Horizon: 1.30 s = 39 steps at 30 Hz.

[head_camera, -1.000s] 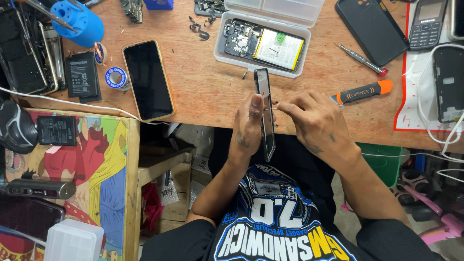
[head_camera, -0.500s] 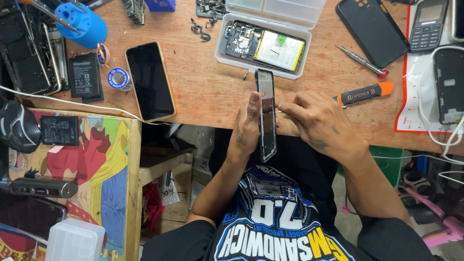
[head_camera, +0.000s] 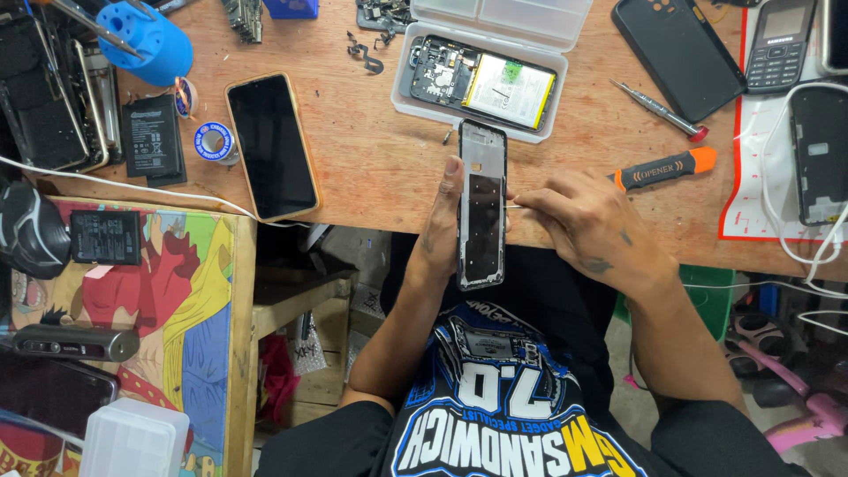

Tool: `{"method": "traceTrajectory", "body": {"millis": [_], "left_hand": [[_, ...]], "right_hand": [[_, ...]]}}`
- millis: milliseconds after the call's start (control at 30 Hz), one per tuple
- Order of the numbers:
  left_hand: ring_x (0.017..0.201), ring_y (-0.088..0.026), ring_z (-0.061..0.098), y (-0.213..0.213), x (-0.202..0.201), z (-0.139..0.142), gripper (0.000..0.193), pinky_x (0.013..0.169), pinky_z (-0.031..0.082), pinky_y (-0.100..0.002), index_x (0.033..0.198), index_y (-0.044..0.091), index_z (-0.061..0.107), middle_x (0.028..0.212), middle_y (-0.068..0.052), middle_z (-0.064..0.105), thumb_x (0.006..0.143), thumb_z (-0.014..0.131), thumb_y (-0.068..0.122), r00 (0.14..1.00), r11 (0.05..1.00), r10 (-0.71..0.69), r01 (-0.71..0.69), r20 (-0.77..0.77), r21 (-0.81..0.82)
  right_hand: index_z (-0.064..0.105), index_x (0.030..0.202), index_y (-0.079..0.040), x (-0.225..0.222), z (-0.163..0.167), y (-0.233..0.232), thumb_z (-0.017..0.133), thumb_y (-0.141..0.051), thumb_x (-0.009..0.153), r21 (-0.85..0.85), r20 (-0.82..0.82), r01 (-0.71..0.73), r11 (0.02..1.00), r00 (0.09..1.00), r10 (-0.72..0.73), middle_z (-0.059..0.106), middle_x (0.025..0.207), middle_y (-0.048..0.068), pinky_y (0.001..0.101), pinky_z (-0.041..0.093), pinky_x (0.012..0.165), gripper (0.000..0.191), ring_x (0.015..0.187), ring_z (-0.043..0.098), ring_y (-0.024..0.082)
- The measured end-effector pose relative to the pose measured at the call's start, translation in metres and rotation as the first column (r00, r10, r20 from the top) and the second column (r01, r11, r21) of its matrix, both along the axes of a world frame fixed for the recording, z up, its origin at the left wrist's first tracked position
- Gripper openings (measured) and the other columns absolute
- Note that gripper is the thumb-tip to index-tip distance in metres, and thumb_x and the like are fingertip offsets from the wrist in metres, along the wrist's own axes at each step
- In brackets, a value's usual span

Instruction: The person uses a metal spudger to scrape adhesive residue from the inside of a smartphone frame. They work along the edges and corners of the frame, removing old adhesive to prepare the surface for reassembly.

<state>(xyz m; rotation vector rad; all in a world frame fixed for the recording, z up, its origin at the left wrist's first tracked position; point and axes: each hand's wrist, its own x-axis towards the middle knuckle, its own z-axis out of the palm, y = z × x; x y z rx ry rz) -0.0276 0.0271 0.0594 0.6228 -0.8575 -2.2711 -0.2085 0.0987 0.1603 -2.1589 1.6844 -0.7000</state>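
Your left hand (head_camera: 439, 231) grips the phone frame (head_camera: 482, 208) upright, steadying it. Your right hand (head_camera: 590, 223) pinches what looks like a thin pick (head_camera: 512, 207) against its edge.

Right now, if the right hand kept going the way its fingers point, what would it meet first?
The right hand points left with a thin pick; it would meet the phone frame's right edge first, held by the left hand.

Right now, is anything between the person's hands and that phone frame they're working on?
Nothing visible. The left hand grips the phone frame along its left edge, and the right hand presses a thin pale tool against its right edge.
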Motion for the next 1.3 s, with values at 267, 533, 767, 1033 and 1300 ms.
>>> {"method": "traceTrajectory", "body": {"millis": [267, 533, 767, 1033, 1300], "left_hand": [[0.059, -0.016, 0.067, 0.0, -0.001, 0.0, 0.084, 0.047, 0.056, -0.028, 0.111, -0.002, 0.065, 0.079, -0.014, 0.069, 0.098, 0.033, 0.074, 1.0, 1.0, 0.027, -0.027, 0.013, -0.008], [0.058, -0.015, 0.066, 0.001, -0.002, -0.002, 0.085, 0.047, 0.055, -0.027, 0.11, -0.002, 0.066, 0.077, -0.013, 0.067, 0.097, 0.032, 0.074, 0.999, 0.999, 0.033, -0.033, -0.004, -0.026], [0.056, -0.015, 0.064, 0.002, 0.001, -0.001, 0.089, 0.048, 0.054, -0.026, 0.109, -0.004, 0.069, 0.071, -0.013, 0.066, 0.101, 0.03, 0.075, 1.0, 1.0, -0.001, 0.001, 0.002, -0.023], [0.06, -0.016, 0.066, -0.001, 0.002, 0.002, 0.087, 0.052, 0.056, -0.027, 0.11, -0.002, 0.068, 0.078, -0.012, 0.068, 0.099, 0.03, 0.074, 0.999, 1.0, 0.022, -0.022, 0.032, 0.012], [0.054, -0.014, 0.064, -0.003, 0.0, 0.003, 0.091, 0.047, 0.054, -0.025, 0.107, -0.004, 0.07, 0.069, -0.011, 0.065, 0.101, 0.025, 0.075, 1.0, 0.998, -0.006, 0.007, 0.018, -0.065]], "right_hand": [[0.07, 0.104, -0.004, -0.002, 0.002, 0.001, 0.071, 0.003, 0.084, -0.019, 0.047, -0.018, 1.0, 0.999, 0.018, 0.068, 0.091, 0.011, 0.0396, 0.052, 0.068, 0.021, 0.08, 0.067, 0.028], [0.071, 0.106, -0.002, -0.001, 0.003, 0.003, 0.081, -0.008, 0.083, 0.16, 0.094, 0.068, 0.985, 0.992, -0.084, 0.069, 0.088, 0.013, 0.0399, 0.052, 0.065, 0.026, 0.072, 0.067, 0.029], [0.072, 0.108, -0.003, -0.006, 0.0, 0.0, 0.072, 0.003, 0.084, 0.054, 0.132, -0.017, 0.998, 0.991, 0.01, 0.069, 0.093, 0.013, 0.0378, 0.053, 0.066, 0.025, 0.079, 0.068, 0.027], [0.072, 0.11, -0.004, -0.006, -0.009, 0.002, 0.079, -0.006, 0.084, 0.155, 0.187, 0.026, 0.988, 0.981, -0.055, 0.069, 0.085, 0.01, 0.0358, 0.053, 0.061, 0.027, 0.068, 0.068, 0.023], [0.071, 0.108, -0.003, -0.007, -0.01, -0.001, 0.075, 0.003, 0.084, 0.014, 0.159, -0.004, 1.0, 0.987, 0.002, 0.067, 0.093, 0.011, 0.0361, 0.052, 0.064, 0.025, 0.075, 0.067, 0.025]]}}
